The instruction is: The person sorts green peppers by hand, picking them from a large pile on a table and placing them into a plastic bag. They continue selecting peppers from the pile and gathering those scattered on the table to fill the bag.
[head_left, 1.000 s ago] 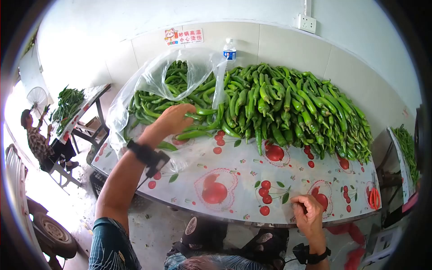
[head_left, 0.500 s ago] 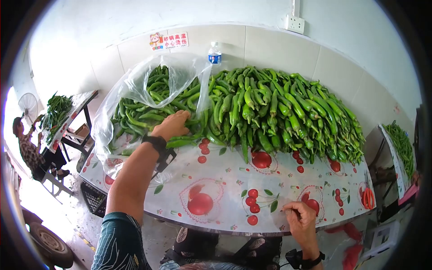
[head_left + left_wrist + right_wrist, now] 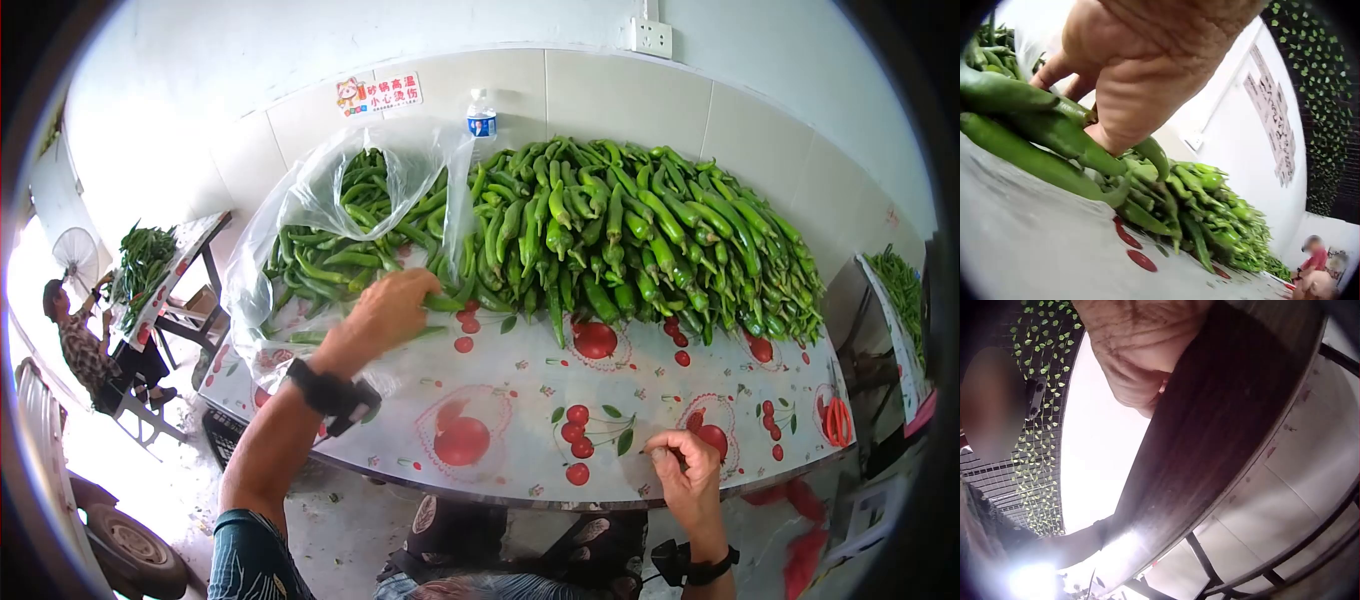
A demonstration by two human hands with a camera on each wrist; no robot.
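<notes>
My left hand (image 3: 385,312) is over the peppers at the mouth of a clear plastic bag (image 3: 255,270). Thumb and fingers pinch a green pepper (image 3: 1075,111) in the left wrist view, with more long peppers lying right under them. Fingertips are partly hidden behind the peppers. To the right of the bag, a big heap of green peppers (image 3: 640,235) is stacked with stem ends facing the front edge. My right hand (image 3: 690,470) rests at the table's front edge, fingers loosely curled and nothing held.
The table (image 3: 520,400) has a fruit-patterned cover. A water bottle (image 3: 481,115) stands by the wall behind the heap. Red rubber bands (image 3: 838,422) lie near the right edge. A seated person (image 3: 88,335) works at another pepper-laden table on the left.
My left hand has drawn back slightly from the bag toward the table's front, and peppers near its mouth have shifted. The right hand stays at the edge. The head view has swung a little.
</notes>
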